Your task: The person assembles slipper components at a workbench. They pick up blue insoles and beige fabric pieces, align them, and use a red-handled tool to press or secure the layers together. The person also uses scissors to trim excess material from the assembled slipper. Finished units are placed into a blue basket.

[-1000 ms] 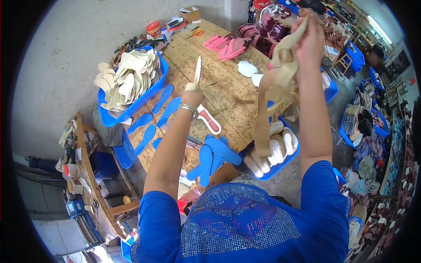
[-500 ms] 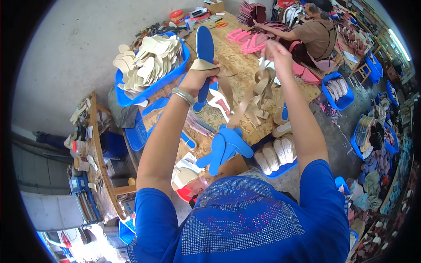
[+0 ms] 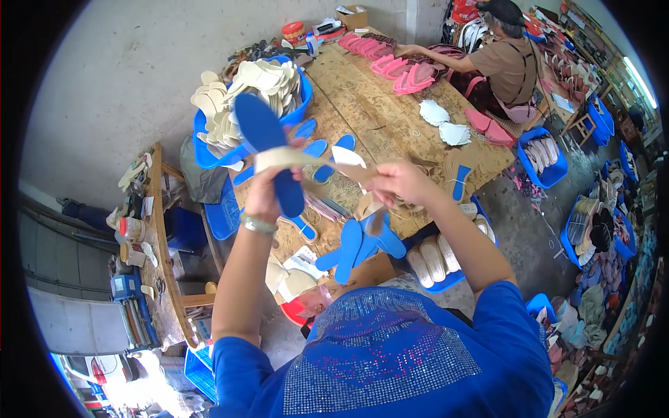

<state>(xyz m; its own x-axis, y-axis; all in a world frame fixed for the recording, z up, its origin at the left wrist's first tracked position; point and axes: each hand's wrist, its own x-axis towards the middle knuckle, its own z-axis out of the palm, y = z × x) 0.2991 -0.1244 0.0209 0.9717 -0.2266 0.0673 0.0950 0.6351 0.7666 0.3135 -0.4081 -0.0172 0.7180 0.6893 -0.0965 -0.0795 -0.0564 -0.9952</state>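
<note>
While the left hand grips a blue insole and a beige strip above the left side of the wooden table, the table's bare middle leaves free room beyond. The right hand pinches the strip farther along; its fingertips are blurred, and the strip hides the insole's middle. The insole is flat, round-ended; the strip, thin and band-like.

Left of centre, the left hand holds a blue insole and beige strap, pinched by the right hand at centre; upper right, a person.
</note>
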